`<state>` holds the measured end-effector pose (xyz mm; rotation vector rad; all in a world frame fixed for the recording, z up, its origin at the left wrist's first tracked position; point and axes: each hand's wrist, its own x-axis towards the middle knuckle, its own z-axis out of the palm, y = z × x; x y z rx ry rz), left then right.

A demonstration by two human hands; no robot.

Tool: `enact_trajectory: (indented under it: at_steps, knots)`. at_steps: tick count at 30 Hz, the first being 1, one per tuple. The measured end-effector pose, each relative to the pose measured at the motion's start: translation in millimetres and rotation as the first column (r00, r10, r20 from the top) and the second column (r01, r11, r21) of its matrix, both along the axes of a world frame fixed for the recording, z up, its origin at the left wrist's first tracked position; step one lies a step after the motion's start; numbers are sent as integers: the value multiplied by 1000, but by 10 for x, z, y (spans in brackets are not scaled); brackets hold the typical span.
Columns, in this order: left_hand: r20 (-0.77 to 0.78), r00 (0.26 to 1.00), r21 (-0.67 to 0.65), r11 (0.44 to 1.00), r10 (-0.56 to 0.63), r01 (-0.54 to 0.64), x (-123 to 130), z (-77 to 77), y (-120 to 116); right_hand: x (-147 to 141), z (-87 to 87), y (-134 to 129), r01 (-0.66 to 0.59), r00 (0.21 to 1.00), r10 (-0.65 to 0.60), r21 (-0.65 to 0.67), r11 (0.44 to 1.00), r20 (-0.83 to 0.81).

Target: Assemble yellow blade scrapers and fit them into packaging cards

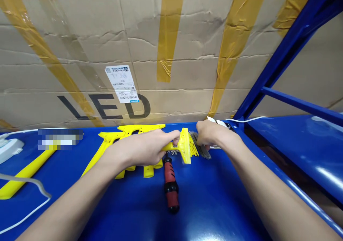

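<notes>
"While the left hand (139, 149) pinches a stub of the yellow moulded part (184, 146), what worries you most?"

"Those small metal nuts (174, 154), just beyond the red-and-black screwdriver (170, 187). One knock from a wrist could scatter them across the blue workbench (214, 207)."

"And the grip?"

"Left fingers look closed narrow on the stub. The right hand (210, 133) curls over the part's far side with its fingers hidden, so I can't tell whether it's really gripping."

"Where's the part itself?"

"Straight beyond the screwdriver's tip, standing tilted rather than lying flat. If the hold slips, it could tip onto the bundle of thin metal strips (200, 145) to its right."

"What's in the way?"

"Left of the screwdriver, a larger yellow frame (134, 128) runs beneath the left forearm, so a careless sweep could snag it. Farther left lie a yellow bar (24, 176) and a white power strip (9, 150), and a cardboard carton (80, 55) walls off the far side."
</notes>
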<state>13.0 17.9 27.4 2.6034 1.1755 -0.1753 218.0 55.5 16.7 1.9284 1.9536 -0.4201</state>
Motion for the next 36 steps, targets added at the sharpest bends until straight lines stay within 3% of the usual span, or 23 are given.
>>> enact_trajectory:
  at_steps: [28, 36]
  knots:
    - [-52, 999, 11, 1000, 11, -10, -146, 44, 6, 103, -136, 118, -30, 999, 29, -6, 1000, -36]
    - [-57, 998, -4, 1000, 8, -8, -153, 43, 36, 92, -87, 84, -16, 998, 15, -20, 1000, -54]
